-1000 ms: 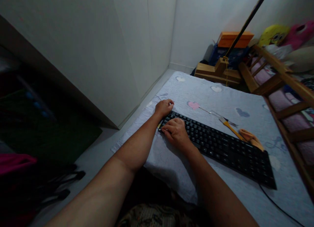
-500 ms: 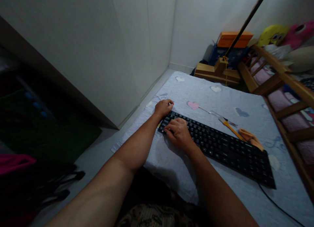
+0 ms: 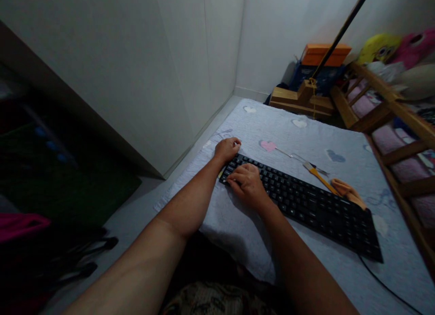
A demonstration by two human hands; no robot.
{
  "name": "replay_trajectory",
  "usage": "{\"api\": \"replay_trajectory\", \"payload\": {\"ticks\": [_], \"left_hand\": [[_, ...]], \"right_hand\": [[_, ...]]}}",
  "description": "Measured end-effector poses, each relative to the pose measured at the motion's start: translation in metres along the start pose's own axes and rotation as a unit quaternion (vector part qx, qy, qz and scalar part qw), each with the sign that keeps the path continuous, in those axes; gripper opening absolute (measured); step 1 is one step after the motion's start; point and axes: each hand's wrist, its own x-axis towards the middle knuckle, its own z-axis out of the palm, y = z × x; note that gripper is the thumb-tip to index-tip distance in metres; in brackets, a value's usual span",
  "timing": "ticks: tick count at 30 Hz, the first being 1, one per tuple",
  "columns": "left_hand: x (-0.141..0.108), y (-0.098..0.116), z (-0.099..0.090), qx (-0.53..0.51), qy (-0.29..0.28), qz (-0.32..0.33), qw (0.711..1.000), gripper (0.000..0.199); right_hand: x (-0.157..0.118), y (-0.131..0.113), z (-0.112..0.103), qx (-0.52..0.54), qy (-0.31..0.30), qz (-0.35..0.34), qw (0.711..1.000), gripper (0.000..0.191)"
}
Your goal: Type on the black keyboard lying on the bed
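A black keyboard [image 3: 306, 201] lies slantwise on the bed, its cable running off at the lower right. My left hand [image 3: 227, 149] rests at its far left corner, with curled fingers closed on that edge. Over the leftmost keys is my right hand [image 3: 246, 183], its fingers bent and thumb drawn in by the near left corner. Whatever sits in that pinch is too small and hidden to make out. Behind the keyboard lie a flat brush [image 3: 319, 178] with an orange handle, a thin metal tool [image 3: 283, 152] and a brown-orange cloth [image 3: 348, 192].
Under everything is a pale blue bedspread [image 3: 288, 129] with heart patterns. A tall white panel [image 3: 163, 79] stands close on the left. A wooden rail [image 3: 394, 106] borders the right, with plush toys [image 3: 380, 47] beyond. An orange box [image 3: 324, 55] and a pole [image 3: 340, 34] stand at the back.
Almost nothing differs. The right hand's fingertips have shifted very slightly by the keyboard's left end; the left hand keeps its place.
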Motion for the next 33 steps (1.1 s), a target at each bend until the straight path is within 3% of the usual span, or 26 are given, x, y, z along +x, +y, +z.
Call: {"api": "replay_trajectory", "payload": {"ticks": [9, 33], "left_hand": [[-0.0012, 0.0012, -0.0019, 0.002, -0.005, -0.007, 1.0, 0.029], [-0.0004, -0.0005, 0.0002, 0.0, 0.0, 0.0, 1.0, 0.029]], "right_hand": [[-0.0013, 0.0016, -0.0096, 0.011, -0.002, 0.014, 1.0, 0.018], [-0.0018, 0.0074, -0.0082, -0.016, 0.019, 0.027, 0.999, 0.017]]}}
